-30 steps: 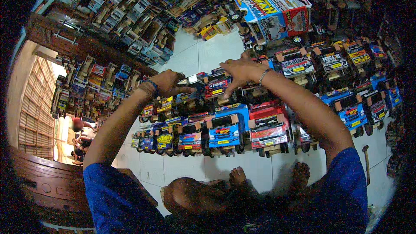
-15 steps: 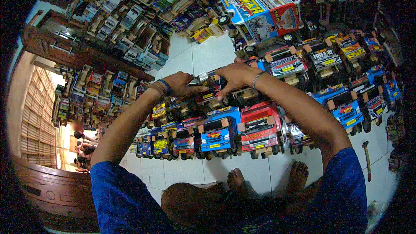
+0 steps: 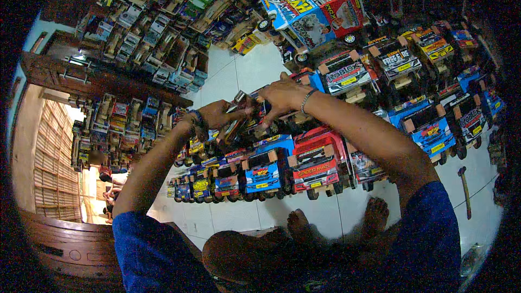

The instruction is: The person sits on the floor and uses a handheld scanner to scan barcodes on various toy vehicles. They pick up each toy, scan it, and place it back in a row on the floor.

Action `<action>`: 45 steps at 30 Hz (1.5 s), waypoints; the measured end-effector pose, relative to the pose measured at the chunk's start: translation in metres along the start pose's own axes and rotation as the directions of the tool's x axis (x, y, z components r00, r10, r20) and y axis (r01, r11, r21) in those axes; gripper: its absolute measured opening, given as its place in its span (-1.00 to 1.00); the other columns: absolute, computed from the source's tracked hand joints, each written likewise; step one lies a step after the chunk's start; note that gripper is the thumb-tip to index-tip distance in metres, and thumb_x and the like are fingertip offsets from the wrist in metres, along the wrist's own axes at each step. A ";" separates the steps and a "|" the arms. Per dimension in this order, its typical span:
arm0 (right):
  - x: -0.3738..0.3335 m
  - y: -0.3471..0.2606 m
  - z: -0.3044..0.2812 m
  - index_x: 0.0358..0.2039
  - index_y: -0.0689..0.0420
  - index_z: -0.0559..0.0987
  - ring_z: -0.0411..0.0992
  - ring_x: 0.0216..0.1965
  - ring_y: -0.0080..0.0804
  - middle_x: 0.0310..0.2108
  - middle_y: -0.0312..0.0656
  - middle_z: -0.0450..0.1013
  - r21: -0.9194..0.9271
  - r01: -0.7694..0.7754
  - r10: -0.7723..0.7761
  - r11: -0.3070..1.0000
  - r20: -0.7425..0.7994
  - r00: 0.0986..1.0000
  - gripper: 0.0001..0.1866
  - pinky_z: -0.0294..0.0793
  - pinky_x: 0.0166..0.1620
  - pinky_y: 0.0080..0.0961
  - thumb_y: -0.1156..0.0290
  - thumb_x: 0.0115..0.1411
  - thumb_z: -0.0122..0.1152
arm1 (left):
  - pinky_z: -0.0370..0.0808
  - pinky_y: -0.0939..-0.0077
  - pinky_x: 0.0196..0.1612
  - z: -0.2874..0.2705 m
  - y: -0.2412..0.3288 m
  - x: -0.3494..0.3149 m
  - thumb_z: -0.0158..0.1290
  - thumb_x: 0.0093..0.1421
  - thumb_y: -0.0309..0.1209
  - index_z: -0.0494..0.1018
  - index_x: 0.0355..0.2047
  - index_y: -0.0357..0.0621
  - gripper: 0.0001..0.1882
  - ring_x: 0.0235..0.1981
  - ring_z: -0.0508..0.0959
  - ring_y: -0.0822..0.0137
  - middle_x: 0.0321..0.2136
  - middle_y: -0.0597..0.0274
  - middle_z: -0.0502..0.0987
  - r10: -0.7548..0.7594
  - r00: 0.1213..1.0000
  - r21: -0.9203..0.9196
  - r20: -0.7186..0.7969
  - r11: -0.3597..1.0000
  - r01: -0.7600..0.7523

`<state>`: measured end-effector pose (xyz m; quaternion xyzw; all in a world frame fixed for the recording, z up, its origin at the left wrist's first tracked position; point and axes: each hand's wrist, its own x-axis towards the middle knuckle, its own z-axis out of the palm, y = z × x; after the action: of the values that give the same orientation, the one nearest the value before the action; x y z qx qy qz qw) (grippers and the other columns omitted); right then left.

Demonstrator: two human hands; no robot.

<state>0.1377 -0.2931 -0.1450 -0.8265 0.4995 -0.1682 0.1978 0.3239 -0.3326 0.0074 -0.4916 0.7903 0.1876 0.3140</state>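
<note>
My right hand (image 3: 285,97) reaches over the back row, thumb and fingers curved round a dark toy truck (image 3: 266,107) that they partly hide. Close beside it, my left hand (image 3: 214,115) is closed at the same truck's left end. A shiny metal piece (image 3: 239,96) shows above its fingers; whether the hand grips this piece or the truck is hidden. In front of my hands stand toy trucks in a row, among them a blue one (image 3: 266,172) and a red one (image 3: 316,167).
A large box-bodied toy truck (image 3: 312,13) stands at the back. More toy trucks (image 3: 149,32) are packed at the left and far left. A hammer (image 3: 465,192) lies on the white tiled floor (image 3: 236,214) at right. People (image 3: 110,195) are beyond the doorway.
My left hand has gone from spread fingers to a closed grip and sits slightly lower. My right hand has shifted a little left. The view has turned slightly.
</note>
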 end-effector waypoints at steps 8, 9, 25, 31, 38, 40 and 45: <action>0.012 0.001 0.005 -0.04 0.10 0.65 0.50 0.12 0.09 0.01 0.00 0.59 0.011 -0.041 0.040 0.999 0.082 0.996 0.06 0.08 0.21 0.59 -0.55 -0.36 0.42 | 0.56 0.20 -0.19 0.012 -0.016 0.018 0.01 0.10 0.50 0.57 -0.08 -0.29 -0.04 -0.37 0.63 0.20 -0.40 0.02 0.64 -0.029 0.999 -0.113 -0.014 0.993 0.027; 0.012 0.003 0.007 -0.04 0.12 0.63 0.51 0.08 0.04 -0.03 -0.01 0.60 0.030 -0.011 0.010 0.999 0.032 0.999 0.06 0.13 0.18 0.43 -0.54 -0.35 0.41 | 0.55 0.19 -0.15 0.014 -0.020 0.021 0.01 0.11 0.50 0.56 -0.05 -0.28 -0.04 -0.34 0.63 0.17 -0.37 0.00 0.64 -0.010 1.000 -0.090 -0.018 0.996 0.008; 0.008 0.002 0.012 0.02 0.05 0.63 0.51 0.11 0.05 -0.03 -0.03 0.61 0.061 -0.006 0.011 0.998 -0.086 0.996 0.10 0.00 0.27 0.53 -0.53 -0.43 0.45 | 0.57 0.21 -0.13 0.007 -0.004 0.011 -0.03 0.08 0.54 0.52 0.02 -0.37 0.07 -0.28 0.65 0.10 -0.25 -0.10 0.64 -0.120 0.991 -0.093 0.058 0.988 0.125; 0.005 -0.001 0.009 0.00 0.07 0.63 0.52 0.11 0.04 -0.04 -0.03 0.62 0.066 -0.009 0.012 0.998 -0.053 0.998 0.07 -0.03 0.28 0.53 -0.50 -0.41 0.46 | 0.64 0.27 -0.24 0.005 -0.005 0.017 0.00 0.11 0.49 0.48 0.02 -0.45 0.05 -0.30 0.67 0.17 -0.23 -0.07 0.63 -0.090 0.994 -0.142 0.061 0.985 0.098; -0.001 -0.002 0.008 -0.12 0.18 0.62 0.54 0.03 -0.03 -0.09 -0.03 0.60 0.059 0.023 -0.014 0.998 -0.153 0.988 -0.05 0.24 0.10 0.16 -0.42 -0.30 0.47 | 0.61 0.24 -0.23 0.005 0.001 0.016 -0.09 0.15 0.52 0.53 -0.01 -0.37 0.03 -0.32 0.67 0.16 -0.25 -0.05 0.65 -0.138 0.989 -0.082 0.043 0.987 0.142; -0.003 -0.003 0.008 -0.09 0.17 0.61 0.54 0.03 -0.04 -0.08 -0.03 0.60 0.039 0.023 -0.017 0.999 -0.142 0.990 -0.05 0.23 0.10 0.18 -0.41 -0.28 0.47 | 0.61 0.24 -0.22 0.008 -0.002 0.020 -0.09 0.14 0.52 0.57 -0.04 -0.32 0.01 -0.32 0.67 0.17 -0.29 -0.03 0.66 -0.085 0.996 -0.079 0.029 0.993 0.087; -0.002 -0.001 0.009 0.01 0.14 0.57 0.52 0.08 -0.02 -0.02 -0.02 0.59 0.058 0.052 -0.045 0.997 -0.124 0.991 -0.02 0.22 0.13 0.27 -0.41 -0.25 0.45 | 0.61 0.23 -0.20 0.011 -0.018 0.040 -0.10 0.17 0.50 0.61 -0.07 -0.21 -0.07 -0.31 0.68 0.17 -0.31 -0.03 0.68 -0.118 0.990 -0.060 0.082 0.991 0.123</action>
<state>0.1418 -0.2895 -0.1529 -0.8202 0.4850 -0.2384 0.1878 0.3307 -0.3601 -0.0281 -0.5407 0.7396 0.2131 0.3394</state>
